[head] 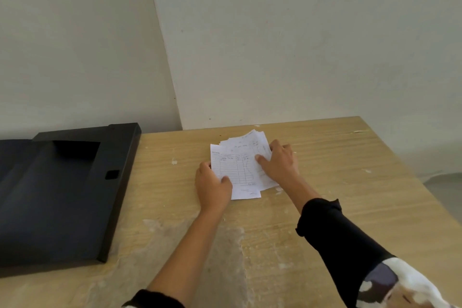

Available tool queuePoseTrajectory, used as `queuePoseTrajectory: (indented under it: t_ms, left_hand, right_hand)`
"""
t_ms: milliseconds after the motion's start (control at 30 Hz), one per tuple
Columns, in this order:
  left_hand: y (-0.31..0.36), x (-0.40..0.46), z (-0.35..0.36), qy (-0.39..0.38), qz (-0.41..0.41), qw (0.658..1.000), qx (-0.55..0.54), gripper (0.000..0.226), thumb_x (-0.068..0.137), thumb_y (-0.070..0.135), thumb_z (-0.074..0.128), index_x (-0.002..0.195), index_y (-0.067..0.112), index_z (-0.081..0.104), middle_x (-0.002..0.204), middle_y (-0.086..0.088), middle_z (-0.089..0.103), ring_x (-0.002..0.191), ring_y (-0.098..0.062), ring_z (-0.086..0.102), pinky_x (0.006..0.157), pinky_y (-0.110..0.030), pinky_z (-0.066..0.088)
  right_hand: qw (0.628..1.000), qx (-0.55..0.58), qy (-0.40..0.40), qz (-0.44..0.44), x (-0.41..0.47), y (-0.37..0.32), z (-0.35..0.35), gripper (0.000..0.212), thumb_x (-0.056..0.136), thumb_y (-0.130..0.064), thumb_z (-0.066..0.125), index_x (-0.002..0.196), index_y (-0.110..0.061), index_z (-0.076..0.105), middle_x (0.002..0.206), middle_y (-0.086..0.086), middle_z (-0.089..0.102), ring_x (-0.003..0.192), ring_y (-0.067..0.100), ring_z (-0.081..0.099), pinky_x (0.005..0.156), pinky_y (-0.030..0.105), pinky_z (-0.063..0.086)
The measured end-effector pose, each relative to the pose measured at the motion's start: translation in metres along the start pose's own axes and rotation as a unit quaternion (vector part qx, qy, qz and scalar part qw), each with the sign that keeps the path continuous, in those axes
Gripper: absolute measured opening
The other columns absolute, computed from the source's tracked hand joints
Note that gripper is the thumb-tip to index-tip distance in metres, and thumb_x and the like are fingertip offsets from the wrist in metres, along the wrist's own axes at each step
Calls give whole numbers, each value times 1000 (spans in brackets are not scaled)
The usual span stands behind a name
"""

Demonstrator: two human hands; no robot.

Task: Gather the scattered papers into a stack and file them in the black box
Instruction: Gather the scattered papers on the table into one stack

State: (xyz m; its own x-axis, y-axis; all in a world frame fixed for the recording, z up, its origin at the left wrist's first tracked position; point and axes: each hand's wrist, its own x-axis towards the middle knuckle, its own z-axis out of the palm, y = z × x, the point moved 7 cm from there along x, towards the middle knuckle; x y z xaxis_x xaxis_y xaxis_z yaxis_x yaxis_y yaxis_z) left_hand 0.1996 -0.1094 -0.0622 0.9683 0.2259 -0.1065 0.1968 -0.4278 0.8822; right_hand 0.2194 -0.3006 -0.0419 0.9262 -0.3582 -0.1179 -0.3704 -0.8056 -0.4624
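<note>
A loose pile of white papers (238,161), the top sheet a ruled form with handwriting, lies on the wooden table (325,182) near the wall. My left hand (212,189) grips the pile's lower left edge, thumb on top. At the pile's right side, my right hand (278,161) holds the sheets, fingers curled over their edge. The sheets are fanned unevenly, corners sticking out at the top. The black box (62,195) lies open and flat at the table's left, well apart from both hands.
A pale wall rises right behind the table. The table's right edge runs diagonally at the right, with floor beyond it. White paint smears mark the wood in front of the papers.
</note>
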Motion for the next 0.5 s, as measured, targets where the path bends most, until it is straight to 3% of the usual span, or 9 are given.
queuePoseTrajectory:
  t_ms: [133, 267, 367, 433, 500]
  left_hand:
    - [2, -4, 8, 15, 29, 999, 34, 57, 75, 2, 67, 127, 4, 42, 127, -13, 50, 119, -28, 46, 102, -41, 42]
    - [0, -6, 7, 14, 25, 1000, -2, 55, 76, 4, 68, 125, 6, 44, 125, -11, 52, 118, -26, 49, 100, -38, 44]
    - [-2, -7, -4, 16, 20, 999, -45, 58, 82, 8, 62, 134, 7, 36, 134, -10, 51, 124, -25, 47, 103, -38, 42]
    - [2, -11, -14, -19, 25, 995, -92, 59, 86, 13, 59, 138, 10, 31, 136, -5, 50, 125, -23, 47, 102, -36, 44]
    - [20, -20, -25, -70, 94, 985, -129, 43, 89, 12, 54, 130, 14, 40, 118, 6, 58, 111, -14, 56, 86, -18, 50]
  right_hand:
    - [984, 167, -26, 50, -6, -8, 7, 47, 88, -32, 58, 124, -4, 43, 118, 13, 56, 94, 24, 55, 66, 28, 46]
    - [955, 275, -90, 61, -17, -15, 23, 33, 87, -10, 57, 118, -6, 47, 110, 7, 59, 89, 22, 56, 69, 31, 48]
    - [934, 350, -70, 20, -31, -19, 11, 27, 89, -6, 54, 115, -13, 48, 107, 3, 59, 88, 18, 56, 59, 22, 45]
    - [914, 398, -70, -34, -46, -24, 0, 21, 89, -7, 54, 107, -18, 49, 100, -4, 61, 89, 16, 59, 59, 21, 48]
    - [897, 428, -56, -99, -65, -32, -12, 22, 89, -6, 55, 104, -21, 49, 97, -6, 62, 89, 13, 62, 61, 20, 51]
